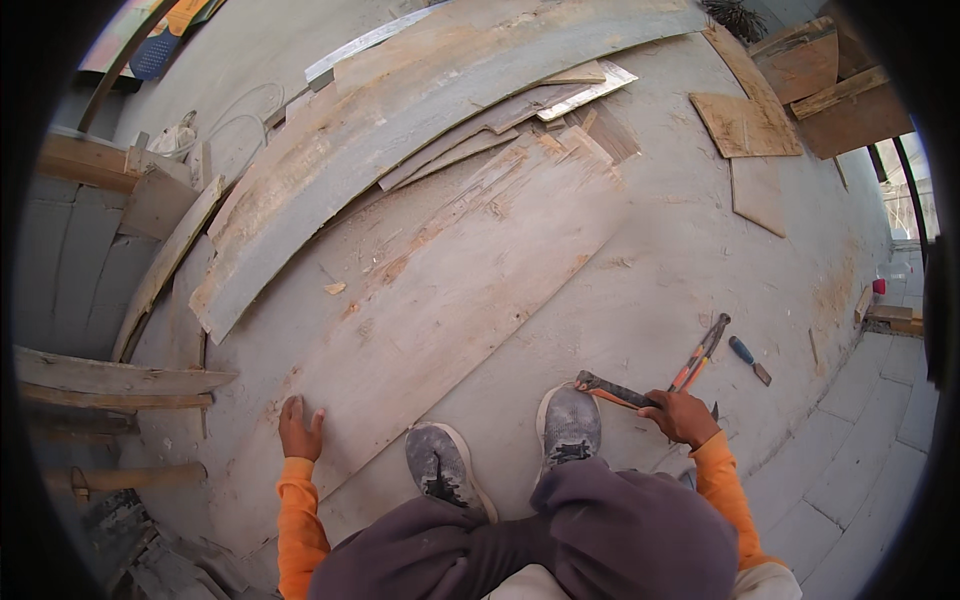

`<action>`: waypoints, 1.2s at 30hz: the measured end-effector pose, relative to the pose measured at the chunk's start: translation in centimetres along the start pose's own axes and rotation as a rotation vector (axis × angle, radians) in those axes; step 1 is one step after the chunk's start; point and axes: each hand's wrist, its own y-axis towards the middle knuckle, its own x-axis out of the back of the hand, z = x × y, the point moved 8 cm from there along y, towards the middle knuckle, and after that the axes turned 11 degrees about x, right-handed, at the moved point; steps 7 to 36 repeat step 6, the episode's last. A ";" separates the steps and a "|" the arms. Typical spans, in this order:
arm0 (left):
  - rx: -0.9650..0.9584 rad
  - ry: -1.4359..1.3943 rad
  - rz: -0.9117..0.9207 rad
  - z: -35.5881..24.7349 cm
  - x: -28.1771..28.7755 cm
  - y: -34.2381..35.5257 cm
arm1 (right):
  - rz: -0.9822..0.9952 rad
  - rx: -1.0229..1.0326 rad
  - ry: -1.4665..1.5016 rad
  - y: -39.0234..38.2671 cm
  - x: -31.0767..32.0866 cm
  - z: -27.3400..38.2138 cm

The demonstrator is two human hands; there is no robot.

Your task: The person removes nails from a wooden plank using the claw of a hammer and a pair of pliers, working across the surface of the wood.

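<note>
My left hand point(299, 430) is at the near left part of a long, worn plywood sheet point(480, 270), thumb apart from the fingers and nothing held. Whether its fingertips press on the wood, I cannot tell. My right hand point(684, 418) grips a long black-and-orange hand tool point(618, 392), perhaps a hammer, whose dark end points left beside my right shoe point(571, 420). Just beyond this hand, a second tool with orange and black handles point(700, 355) lies on the floor. A blue-handled scraper or chisel point(749, 360) is farther right.
Long bowed boards point(400, 130) and broken wood pieces point(530, 120) lie across the far side. Plywood scraps point(745, 126) are at the far right. Timber beams point(120, 378) jut in from the left. A tiled strip point(850, 450) borders the concrete floor at right.
</note>
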 end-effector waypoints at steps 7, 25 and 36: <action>0.059 0.024 -0.037 0.8 0.9 -0.2 | -0.396 0.216 0.057 5.0 4.8 4.0; 0.059 0.024 -0.037 0.8 0.9 -0.2 | -0.396 0.216 0.057 5.0 4.8 4.0; 0.059 0.024 -0.037 0.8 0.9 -0.2 | -0.396 0.216 0.057 5.0 4.8 4.0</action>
